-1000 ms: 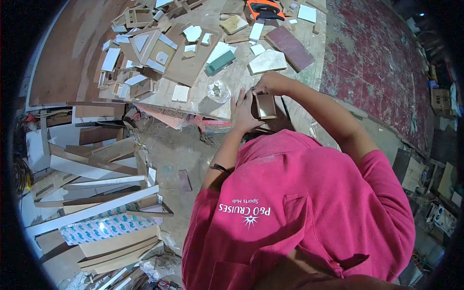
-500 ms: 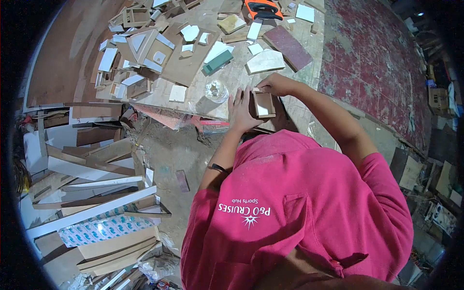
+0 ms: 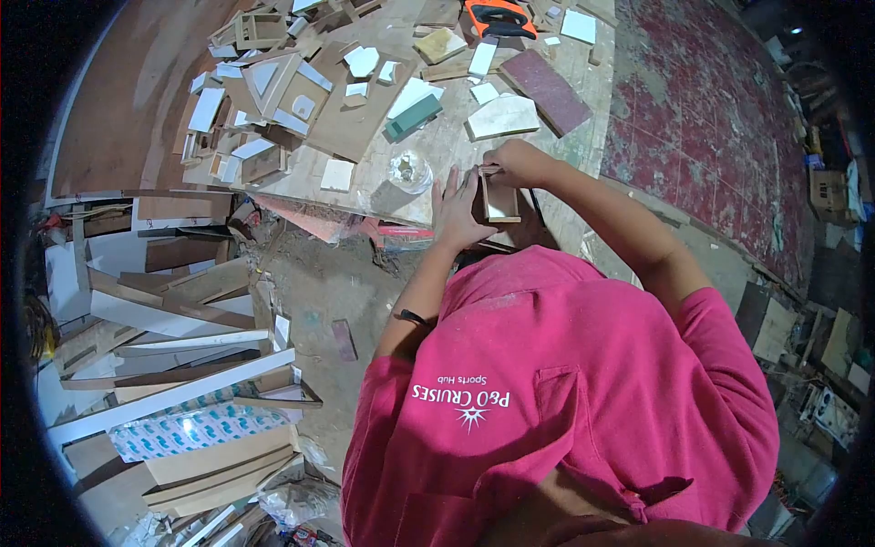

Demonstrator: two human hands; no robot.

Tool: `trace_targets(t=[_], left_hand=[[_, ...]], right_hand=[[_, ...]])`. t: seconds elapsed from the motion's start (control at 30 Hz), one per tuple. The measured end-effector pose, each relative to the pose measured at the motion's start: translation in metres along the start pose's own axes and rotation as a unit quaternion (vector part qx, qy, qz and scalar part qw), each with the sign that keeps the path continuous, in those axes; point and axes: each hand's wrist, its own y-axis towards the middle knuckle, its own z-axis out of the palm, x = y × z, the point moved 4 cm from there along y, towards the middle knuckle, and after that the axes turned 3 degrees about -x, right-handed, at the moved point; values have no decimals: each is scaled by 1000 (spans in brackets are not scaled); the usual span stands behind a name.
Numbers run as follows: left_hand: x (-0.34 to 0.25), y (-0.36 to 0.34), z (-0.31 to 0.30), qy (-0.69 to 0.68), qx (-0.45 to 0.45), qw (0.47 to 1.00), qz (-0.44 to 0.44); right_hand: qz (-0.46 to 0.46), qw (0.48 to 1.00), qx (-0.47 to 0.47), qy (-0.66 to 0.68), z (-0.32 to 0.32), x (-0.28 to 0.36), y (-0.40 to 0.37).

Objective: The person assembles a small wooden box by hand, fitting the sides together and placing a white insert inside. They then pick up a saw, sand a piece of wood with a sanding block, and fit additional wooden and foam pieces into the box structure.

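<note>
A small open wooden box (image 3: 501, 202) with a pale inside sits at the near edge of the workbench (image 3: 365, 196), close to my body. My left hand (image 3: 458, 215) grips it from the left, its fingers laid along that side and the thumb bent round the near end. At the far left corner of the box, my right hand (image 3: 519, 166) is closed in a pinch. What lies between those fingertips is too small to make out. Left of my left hand stands a clear round container (image 3: 408, 173) with pale contents.
Wooden and white offcuts (image 3: 273, 96) crowd the left of the bench. Beyond the hands are a green block (image 3: 413, 118), a white board piece (image 3: 503, 117), a dark red board (image 3: 545, 91) and an orange-handled saw (image 3: 499, 18). Scrap boards (image 3: 182, 319) pile up lower left.
My right hand has shifted slightly over the far end of the box, covering more of it. The view has moved a little; my left hand stays at the box's side.
</note>
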Motion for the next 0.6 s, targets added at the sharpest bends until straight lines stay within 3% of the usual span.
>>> trace_targets(t=[0.6], left_hand=[[0,2,1,-14,19,1000,2]], right_hand=[[7,998,-42,-36,5,4,1]])
